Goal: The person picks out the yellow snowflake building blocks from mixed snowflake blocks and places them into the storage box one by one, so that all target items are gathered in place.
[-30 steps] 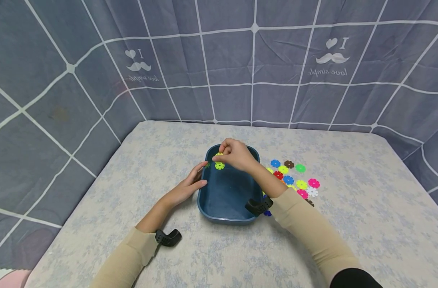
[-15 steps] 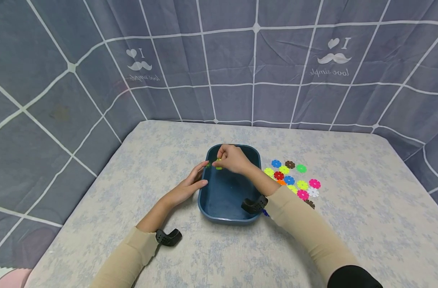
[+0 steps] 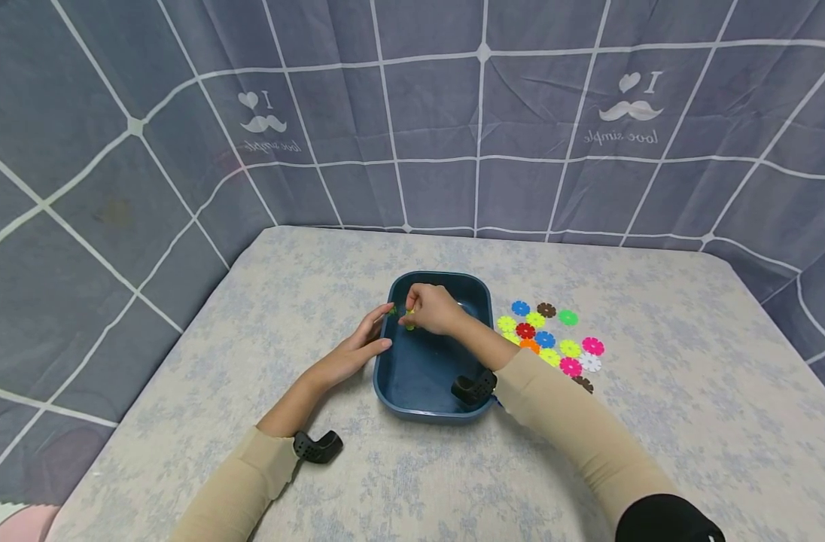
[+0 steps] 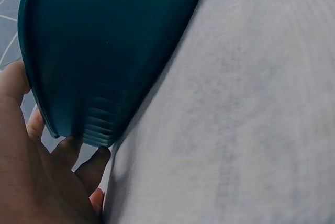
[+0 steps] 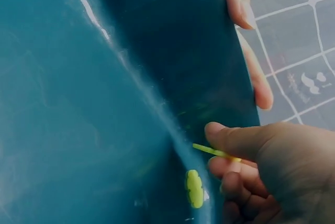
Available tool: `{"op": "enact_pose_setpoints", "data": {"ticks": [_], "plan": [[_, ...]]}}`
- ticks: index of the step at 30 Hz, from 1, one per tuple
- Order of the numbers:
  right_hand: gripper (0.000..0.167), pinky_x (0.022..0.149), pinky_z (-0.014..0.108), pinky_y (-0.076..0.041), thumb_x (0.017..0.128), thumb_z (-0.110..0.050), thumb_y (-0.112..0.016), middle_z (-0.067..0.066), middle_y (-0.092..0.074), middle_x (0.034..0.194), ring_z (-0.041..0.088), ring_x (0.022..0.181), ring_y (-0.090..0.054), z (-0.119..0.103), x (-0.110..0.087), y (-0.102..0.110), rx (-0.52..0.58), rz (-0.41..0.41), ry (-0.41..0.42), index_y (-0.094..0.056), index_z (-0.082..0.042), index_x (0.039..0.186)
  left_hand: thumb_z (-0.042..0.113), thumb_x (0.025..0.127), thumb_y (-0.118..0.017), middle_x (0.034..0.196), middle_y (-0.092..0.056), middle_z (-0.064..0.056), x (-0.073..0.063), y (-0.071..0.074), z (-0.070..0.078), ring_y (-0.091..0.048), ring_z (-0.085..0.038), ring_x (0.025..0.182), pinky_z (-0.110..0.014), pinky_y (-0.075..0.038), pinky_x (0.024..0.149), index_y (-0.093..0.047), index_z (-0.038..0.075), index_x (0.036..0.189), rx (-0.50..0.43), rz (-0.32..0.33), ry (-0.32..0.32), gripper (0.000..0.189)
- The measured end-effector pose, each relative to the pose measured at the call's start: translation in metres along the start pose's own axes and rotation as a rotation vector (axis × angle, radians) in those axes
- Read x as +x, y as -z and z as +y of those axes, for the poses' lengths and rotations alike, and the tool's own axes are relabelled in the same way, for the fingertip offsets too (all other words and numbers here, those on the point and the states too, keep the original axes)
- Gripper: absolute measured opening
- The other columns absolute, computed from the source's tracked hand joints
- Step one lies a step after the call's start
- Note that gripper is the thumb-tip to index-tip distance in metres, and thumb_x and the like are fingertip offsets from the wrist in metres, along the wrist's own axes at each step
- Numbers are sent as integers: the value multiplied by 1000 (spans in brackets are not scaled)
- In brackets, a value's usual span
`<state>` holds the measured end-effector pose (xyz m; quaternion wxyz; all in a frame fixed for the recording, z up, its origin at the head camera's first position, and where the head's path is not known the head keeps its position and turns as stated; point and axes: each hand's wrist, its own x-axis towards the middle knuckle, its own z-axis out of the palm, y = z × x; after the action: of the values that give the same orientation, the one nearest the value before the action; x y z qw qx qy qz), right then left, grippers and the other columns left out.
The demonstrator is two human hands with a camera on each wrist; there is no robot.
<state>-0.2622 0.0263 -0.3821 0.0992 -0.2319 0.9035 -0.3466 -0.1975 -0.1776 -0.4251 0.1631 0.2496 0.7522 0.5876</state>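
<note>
In the head view, a dark blue plastic bin [image 3: 429, 376] stands on the table. My left hand [image 3: 348, 354] rests against its left side, fingertips right at the rim and fingers extended; the left wrist view shows those fingers along the outer wall. Inside the bin, my right hand [image 3: 434, 309] pinches a thin yellow-green flower-shaped disc [image 5: 209, 150] between thumb and fingers. Another yellow-green disc [image 5: 194, 189] shows close below it in the right wrist view, where the bin's floor meets its wall.
Right of the bin, several flower-shaped discs [image 3: 570, 348] in many colours lie spread on the patterned tablecloth [image 3: 683, 361]. My right forearm overlaps the nearest of them. A grey curtain [image 3: 426, 113] with white lines hangs behind and beside the table.
My right hand has lowered deeper into the bin, toward me, with the disc still pinched. My left hand has stayed at the bin's side.
</note>
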Motion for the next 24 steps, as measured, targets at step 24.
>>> {"op": "enact_pose_setpoints", "data": {"ticks": [24], "plan": [[27,54,25,-43,83,-21,-80,4,-59,72,15,62,-56,9,3,-12,-71,-24,-71,-59,-6,87,24,106,-42,163,1,-10,-1,-1,0,-3,-34,147,-56,-18,113,-6,21,158,-3,-5,-8,63]]}}
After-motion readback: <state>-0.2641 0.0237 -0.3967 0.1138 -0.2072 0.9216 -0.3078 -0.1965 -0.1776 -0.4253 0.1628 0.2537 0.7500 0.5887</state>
